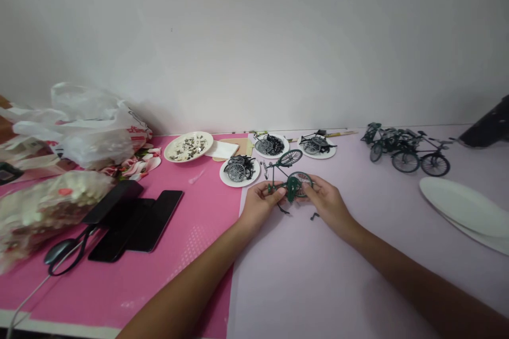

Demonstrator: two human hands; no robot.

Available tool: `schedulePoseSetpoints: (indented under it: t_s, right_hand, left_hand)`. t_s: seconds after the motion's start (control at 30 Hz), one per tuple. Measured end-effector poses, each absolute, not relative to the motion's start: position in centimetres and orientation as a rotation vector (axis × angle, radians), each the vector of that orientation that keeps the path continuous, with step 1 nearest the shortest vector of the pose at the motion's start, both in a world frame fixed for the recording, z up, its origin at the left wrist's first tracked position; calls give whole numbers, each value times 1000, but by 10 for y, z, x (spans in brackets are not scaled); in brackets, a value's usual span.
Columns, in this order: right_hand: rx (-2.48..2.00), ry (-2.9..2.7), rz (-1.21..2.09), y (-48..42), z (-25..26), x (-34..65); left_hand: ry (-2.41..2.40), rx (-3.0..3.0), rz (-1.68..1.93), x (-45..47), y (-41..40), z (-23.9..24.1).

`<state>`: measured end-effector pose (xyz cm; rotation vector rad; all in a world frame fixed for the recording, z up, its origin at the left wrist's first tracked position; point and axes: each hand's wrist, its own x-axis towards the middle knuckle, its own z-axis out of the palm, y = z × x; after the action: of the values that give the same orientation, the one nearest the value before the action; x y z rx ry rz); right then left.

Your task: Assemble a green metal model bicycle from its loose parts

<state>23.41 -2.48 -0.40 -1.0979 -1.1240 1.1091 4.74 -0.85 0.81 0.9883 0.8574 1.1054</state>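
Between my two hands, a dark green model bicycle [293, 184] is held up just above the pale lilac tabletop. My left hand [260, 201] pinches its frame near the saddle side, thumb on top. My right hand [324, 198] has its fingers closed on the wheel at the other side. Below the bicycle, a small black part [315, 216] lies on the lilac surface. Another thin dark piece [283, 210] shows under my left fingertips; whether it is joined to the bicycle I cannot tell.
Behind my hands stand plates of small bicycle parts [237, 170] and a bowl of small pieces [191, 147]. Finished-looking model bicycles [409, 151] are grouped at the right, near stacked white plates [465, 204]. Phones [155, 220] and plastic bags [87, 127] lie at the left.
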Motion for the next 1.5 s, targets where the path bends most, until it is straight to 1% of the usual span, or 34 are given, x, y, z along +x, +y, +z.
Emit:
schedulePoseSetpoints:
  t_s: [0.2, 0.47, 0.73, 0.97, 1.17, 1.5]
  right_hand:
    - [-1068, -1231, 1143, -28, -2, 236]
    - [-1095, -1201, 1132, -23, -5, 238]
    - [-1186, -1215, 1005, -27, 2, 237]
    - [-1217, -1205, 980, -29, 3, 237]
    - [-1116, -1184, 1024, -29, -3, 238]
    - [-1104, -1230, 1118, -34, -2, 236]
  left_hand:
    - [908, 1023, 1124, 50, -8, 5]
    - [907, 1035, 1126, 49, -9, 7]
    - [912, 1013, 1158, 51, -8, 4]
    - [924, 1010, 1201, 50, -8, 3]
    - [899, 959, 1205, 48, -8, 3]
    - [822, 852, 1182, 46, -5, 5]
